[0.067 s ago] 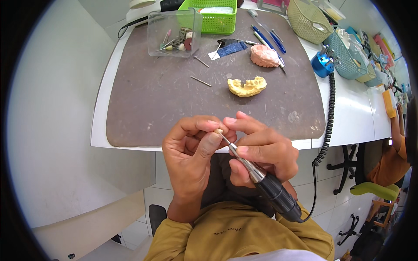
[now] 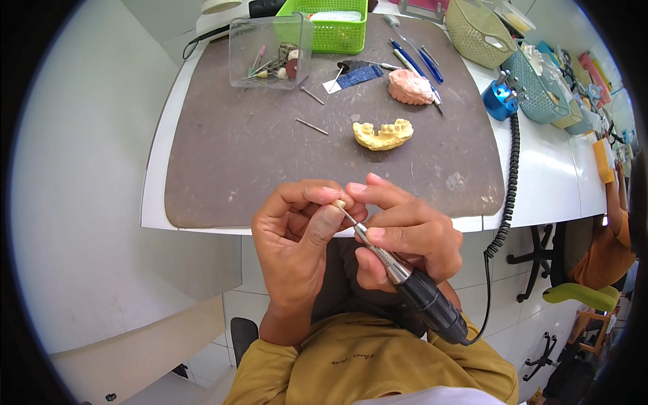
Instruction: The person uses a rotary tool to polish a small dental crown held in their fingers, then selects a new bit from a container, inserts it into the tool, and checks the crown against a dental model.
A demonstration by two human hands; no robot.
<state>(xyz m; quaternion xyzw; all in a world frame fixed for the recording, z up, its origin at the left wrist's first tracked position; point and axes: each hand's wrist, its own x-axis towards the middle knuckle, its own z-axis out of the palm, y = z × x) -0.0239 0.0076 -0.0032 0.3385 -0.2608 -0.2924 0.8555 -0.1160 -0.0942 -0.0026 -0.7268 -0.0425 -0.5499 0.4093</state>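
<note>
Between thumb and fingertips, my left hand (image 2: 293, 236) pinches a small cream-coloured dental crown (image 2: 339, 203), mostly covered by the fingers. My right hand (image 2: 415, 233) is closed around a black and silver rotary handpiece (image 2: 428, 304), held at a slant. The handpiece's thin bur (image 2: 348, 215) reaches to the crown, and my right index fingertip is close to my left fingers. Beyond the hands, a yellow dental cast (image 2: 383, 136) lies on the brown mat (image 2: 250, 169). A pink dental cast (image 2: 410, 88) is farther back.
Two loose burs, the nearer bur (image 2: 312, 126) among them, lie on the mat. A clear box (image 2: 270, 54) of burs stands near a green basket (image 2: 324, 30). The coiled cord (image 2: 511, 182) hangs at the right, by a blue bur holder (image 2: 499, 100). Another person's sleeve (image 2: 604, 253) shows far right.
</note>
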